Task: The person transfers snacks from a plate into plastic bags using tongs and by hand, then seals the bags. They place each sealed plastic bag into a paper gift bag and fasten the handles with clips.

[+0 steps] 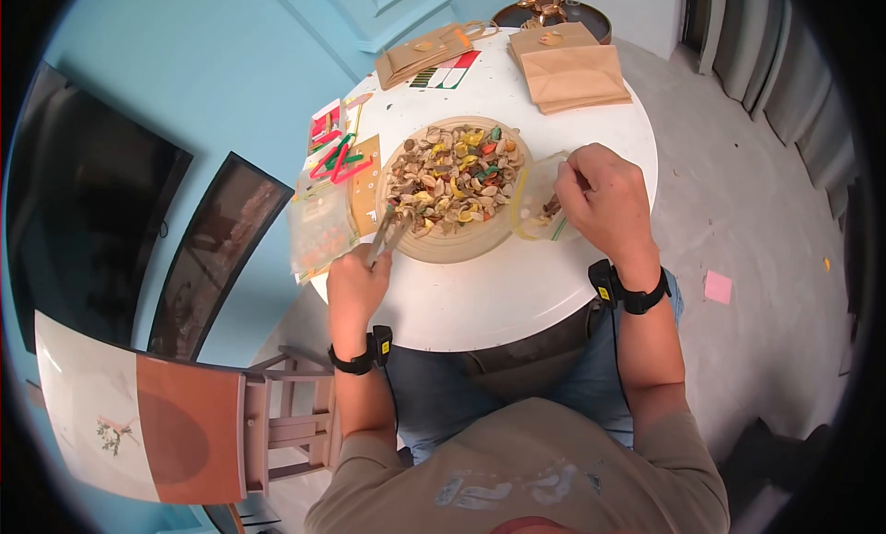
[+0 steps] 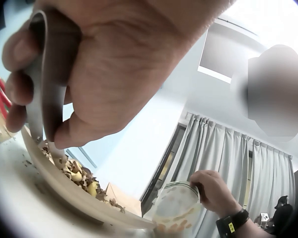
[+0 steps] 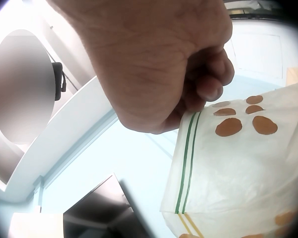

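The person's left grip holds metal tongs, their tips at the near-left edge of mixed dried pieces heaped on a round tray. The right grip holds a translucent resealable bag beside the tray's right edge. Brown paper bags lie at the far side of the white counter.

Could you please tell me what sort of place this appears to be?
Probably a living room or similar indoor space, judging by the large dark screen, the white table and the long grey curtains.
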A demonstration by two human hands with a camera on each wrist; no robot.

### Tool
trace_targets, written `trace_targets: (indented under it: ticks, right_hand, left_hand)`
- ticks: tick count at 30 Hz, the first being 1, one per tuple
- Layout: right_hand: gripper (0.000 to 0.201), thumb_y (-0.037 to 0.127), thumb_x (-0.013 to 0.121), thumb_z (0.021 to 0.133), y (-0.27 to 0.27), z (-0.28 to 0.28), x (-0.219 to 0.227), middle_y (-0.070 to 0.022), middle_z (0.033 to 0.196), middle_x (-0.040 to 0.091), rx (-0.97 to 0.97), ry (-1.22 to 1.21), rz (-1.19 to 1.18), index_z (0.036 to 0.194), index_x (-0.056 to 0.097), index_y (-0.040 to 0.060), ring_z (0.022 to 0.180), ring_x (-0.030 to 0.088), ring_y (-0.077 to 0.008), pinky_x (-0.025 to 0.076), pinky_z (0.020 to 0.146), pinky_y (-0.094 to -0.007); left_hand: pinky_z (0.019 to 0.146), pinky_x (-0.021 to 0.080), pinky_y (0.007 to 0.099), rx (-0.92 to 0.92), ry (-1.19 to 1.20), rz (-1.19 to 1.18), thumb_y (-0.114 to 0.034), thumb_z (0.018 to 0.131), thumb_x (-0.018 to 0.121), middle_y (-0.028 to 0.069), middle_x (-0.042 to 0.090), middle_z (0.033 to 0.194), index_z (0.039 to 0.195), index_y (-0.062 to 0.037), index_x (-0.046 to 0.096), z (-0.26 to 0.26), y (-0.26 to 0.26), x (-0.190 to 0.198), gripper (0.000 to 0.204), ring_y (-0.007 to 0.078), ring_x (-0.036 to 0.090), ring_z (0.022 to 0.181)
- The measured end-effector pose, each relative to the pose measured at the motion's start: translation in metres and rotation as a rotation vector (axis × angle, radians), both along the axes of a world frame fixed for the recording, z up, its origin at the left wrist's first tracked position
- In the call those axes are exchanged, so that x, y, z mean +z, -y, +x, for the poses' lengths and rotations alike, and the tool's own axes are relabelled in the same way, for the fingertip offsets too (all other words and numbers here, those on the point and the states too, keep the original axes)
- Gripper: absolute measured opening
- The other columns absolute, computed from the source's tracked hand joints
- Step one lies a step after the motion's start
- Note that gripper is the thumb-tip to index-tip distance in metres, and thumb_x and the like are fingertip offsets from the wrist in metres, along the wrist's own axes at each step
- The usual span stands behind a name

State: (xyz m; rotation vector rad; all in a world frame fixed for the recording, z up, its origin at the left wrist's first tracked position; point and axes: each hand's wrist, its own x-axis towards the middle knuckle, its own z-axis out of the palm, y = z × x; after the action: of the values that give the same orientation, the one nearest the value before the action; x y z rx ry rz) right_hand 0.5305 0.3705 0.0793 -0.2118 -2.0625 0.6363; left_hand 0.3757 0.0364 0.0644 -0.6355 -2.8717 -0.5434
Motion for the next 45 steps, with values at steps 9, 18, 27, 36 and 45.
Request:
trace_targets:
  ticks: [9,18,27,36,45]
  right_hand:
    - [0.014,0.005,0.074,0.091,-0.001,-0.001,0.0,-0.017,0.075,0.067,0.0,-0.003,0.009,0.081,0.068,-0.0021,0.065,0.067,-0.0351,0.055,0.063,-0.0438]
    - [0.014,0.005,0.074,0.091,-0.003,0.001,0.001,-0.017,0.074,0.066,0.005,-0.019,0.004,0.081,0.067,-0.0025,0.065,0.067,-0.0352,0.055,0.062,-0.0443]
    - [0.013,0.005,0.074,0.091,-0.004,0.001,0.0,-0.0166,0.076,0.068,0.01,-0.026,-0.004,0.081,0.068,-0.0016,0.066,0.068,-0.0358,0.056,0.063,-0.0444]
    - [0.012,0.006,0.075,0.091,-0.004,-0.001,-0.003,-0.0166,0.079,0.07,0.011,-0.026,-0.01,0.082,0.07,-0.0005,0.068,0.07,-0.0369,0.058,0.064,-0.0441]
    - [0.013,0.007,0.075,0.091,-0.003,-0.002,0.0,-0.0165,0.079,0.071,0.008,-0.023,-0.017,0.082,0.07,-0.0008,0.068,0.07,-0.0367,0.058,0.065,-0.0441]
  left_hand:
    - [0.075,0.06,0.0537,-0.11,-0.018,-0.07,-0.028,0.096,0.082,0.0283,0.074,0.079,0.101,0.0036,0.082,0.0,-0.022,-0.003,0.032,0.0483,0.076,0.08]
    - [0.072,0.058,0.053,-0.177,-0.082,-0.101,-0.022,0.098,0.081,0.0285,0.071,0.075,0.104,0.0015,0.083,0.001,-0.022,-0.007,0.024,0.0488,0.073,0.077]
    - [0.069,0.057,0.0526,-0.177,-0.162,-0.046,-0.019,0.098,0.08,0.0258,0.072,0.076,0.106,0.0006,0.081,0.013,-0.024,0.022,0.021,0.047,0.073,0.076]
    - [0.067,0.056,0.0499,-0.405,-0.224,0.069,-0.016,0.097,0.083,0.0239,0.074,0.085,0.113,0.0007,0.078,0.063,-0.066,0.064,0.023,0.0446,0.073,0.075]
    - [0.068,0.059,0.0463,-0.69,-0.223,0.018,-0.02,0.095,0.087,0.017,0.079,0.094,0.123,-0.0009,0.076,0.072,-0.116,0.041,0.036,0.0382,0.075,0.076]
